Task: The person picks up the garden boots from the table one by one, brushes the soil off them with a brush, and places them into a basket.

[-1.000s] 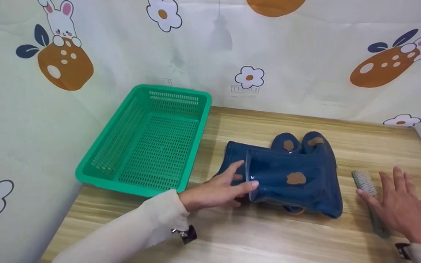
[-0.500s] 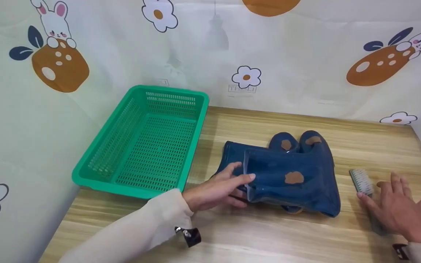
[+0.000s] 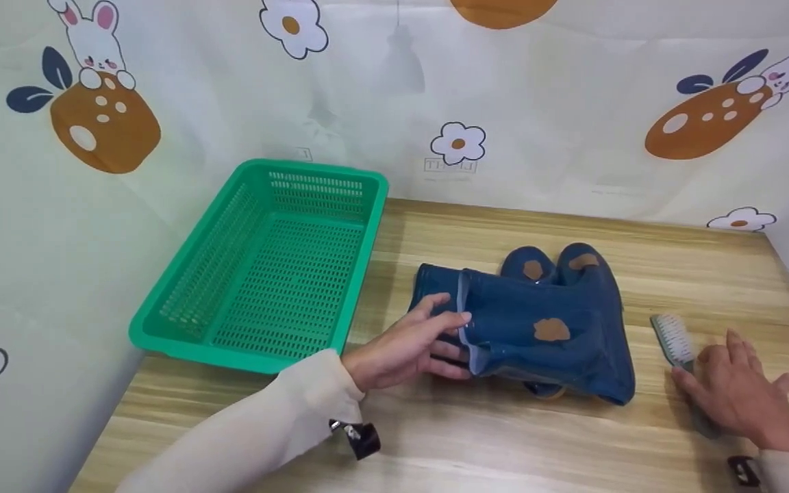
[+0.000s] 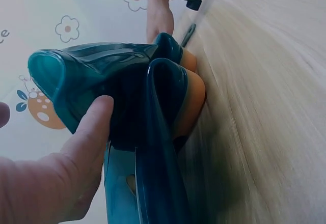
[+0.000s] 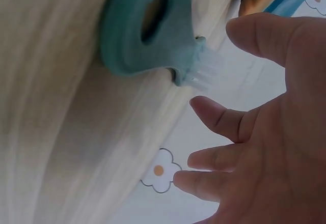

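1. Reaching seems the step: the right hand (image 3: 744,394), fingers parted and empty, hovers by the brush (image 3: 674,339), right of the boots (image 3: 514,318).
2. The left hand (image 3: 405,349) is wide at the boots' left end.
3. Any next grip would need curled fingers.

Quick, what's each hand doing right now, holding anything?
Left hand: open, at the tops of the blue boots.
Right hand: open, by the brush, not gripping it.
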Tool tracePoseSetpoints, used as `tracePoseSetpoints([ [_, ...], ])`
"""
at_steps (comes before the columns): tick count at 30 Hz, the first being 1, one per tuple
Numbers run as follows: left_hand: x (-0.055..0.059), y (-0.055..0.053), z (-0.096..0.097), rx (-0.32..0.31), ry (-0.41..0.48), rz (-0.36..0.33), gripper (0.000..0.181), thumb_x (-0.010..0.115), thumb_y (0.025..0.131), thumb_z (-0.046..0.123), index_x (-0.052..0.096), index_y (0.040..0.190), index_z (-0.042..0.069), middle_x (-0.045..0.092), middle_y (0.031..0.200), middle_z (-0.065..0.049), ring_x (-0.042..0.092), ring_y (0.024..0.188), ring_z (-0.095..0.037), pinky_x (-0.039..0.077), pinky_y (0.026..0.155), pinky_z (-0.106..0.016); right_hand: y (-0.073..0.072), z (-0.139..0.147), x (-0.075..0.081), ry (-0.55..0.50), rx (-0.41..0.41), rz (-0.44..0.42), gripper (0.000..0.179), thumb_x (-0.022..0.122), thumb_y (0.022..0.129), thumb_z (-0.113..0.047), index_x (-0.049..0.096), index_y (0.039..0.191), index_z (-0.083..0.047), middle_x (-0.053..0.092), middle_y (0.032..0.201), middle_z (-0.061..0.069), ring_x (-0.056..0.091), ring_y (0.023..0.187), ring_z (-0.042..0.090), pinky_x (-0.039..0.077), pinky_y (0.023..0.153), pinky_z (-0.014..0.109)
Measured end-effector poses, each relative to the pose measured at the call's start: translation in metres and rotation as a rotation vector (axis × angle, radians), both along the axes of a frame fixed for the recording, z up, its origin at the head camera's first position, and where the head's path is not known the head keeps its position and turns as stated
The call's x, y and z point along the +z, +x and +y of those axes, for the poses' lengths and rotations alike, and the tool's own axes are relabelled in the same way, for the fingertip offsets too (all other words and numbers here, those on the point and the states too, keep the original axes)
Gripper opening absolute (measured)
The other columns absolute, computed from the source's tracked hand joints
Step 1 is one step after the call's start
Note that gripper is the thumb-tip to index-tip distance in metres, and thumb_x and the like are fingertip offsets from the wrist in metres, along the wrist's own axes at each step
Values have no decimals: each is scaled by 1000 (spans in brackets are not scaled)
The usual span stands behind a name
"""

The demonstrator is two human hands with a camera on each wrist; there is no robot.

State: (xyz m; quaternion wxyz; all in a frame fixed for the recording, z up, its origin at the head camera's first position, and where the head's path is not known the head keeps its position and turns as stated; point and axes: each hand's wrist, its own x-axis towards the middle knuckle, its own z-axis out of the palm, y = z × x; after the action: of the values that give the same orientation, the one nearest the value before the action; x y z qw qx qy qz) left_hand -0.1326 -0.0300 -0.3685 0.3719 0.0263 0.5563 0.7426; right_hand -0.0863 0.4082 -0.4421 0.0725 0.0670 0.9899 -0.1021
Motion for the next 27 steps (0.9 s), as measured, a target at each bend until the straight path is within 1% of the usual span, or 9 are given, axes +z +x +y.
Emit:
tracePoseSetpoints([
  [5,0,-2,4,26,46,-11,77,57,91,32,10,146,8,39,125,-19,61,97,-34,52,79,-46,-2,2,-2,-24,-8,-43,65,47,91,-52,44,101,12,4,132,49,8,122,63,-1,79,83],
  [10,-2,-3,7,18,118,0,59,53,93,31,28,137,1,45,117,-22,62,95,-35,51,80,-48,-3,3,-4,-39,13,-47,60,50,91,-44,45,102,15,6,130,50,8,120,64,0,76,84],
  [12,-2,-4,8,2,130,14,54,51,94,34,35,133,1,48,114,-22,62,96,-35,51,80,-48,-3,4,-4,-43,17,-47,57,51,91,-42,46,101,14,6,130,50,8,120,64,-1,75,84],
  [15,-2,-5,8,-14,142,27,54,47,94,42,39,133,5,49,116,-22,62,98,-35,51,80,-48,-5,5,-4,-50,12,-63,54,53,89,-41,48,97,13,7,129,51,6,121,63,-1,75,84],
  [19,0,-6,10,-14,141,33,59,43,93,50,37,133,6,48,120,-21,60,101,-36,50,81,-48,-11,9,-2,-66,-10,-155,49,55,88,-41,52,89,8,7,128,51,2,123,62,-1,74,83],
  [21,0,-5,12,-11,138,31,62,42,93,52,34,134,6,48,121,-21,60,102,-36,50,83,-48,-13,9,0,-66,-9,-194,44,56,87,-40,55,84,4,20,124,48,14,122,59,2,74,84],
  [23,0,-5,13,-4,145,27,64,41,92,52,32,134,6,48,123,-20,59,103,-36,49,84,-49,-14,9,3,-70,5,-215,40,56,87,-39,57,82,1,32,114,39,28,115,53,7,75,84],
  [26,-2,-4,15,0,168,23,64,41,92,52,30,135,6,48,124,-20,59,104,-36,48,85,-49,-14,8,6,-70,32,-211,35,56,86,-37,59,77,-3,38,95,23,37,92,40,14,70,83],
  [27,-3,-4,15,-1,179,26,64,41,92,52,31,135,6,49,124,-20,59,104,-36,48,85,-49,-14,8,7,-71,36,-214,35,56,86,-37,58,75,-4,39,94,21,37,90,37,16,70,82],
])
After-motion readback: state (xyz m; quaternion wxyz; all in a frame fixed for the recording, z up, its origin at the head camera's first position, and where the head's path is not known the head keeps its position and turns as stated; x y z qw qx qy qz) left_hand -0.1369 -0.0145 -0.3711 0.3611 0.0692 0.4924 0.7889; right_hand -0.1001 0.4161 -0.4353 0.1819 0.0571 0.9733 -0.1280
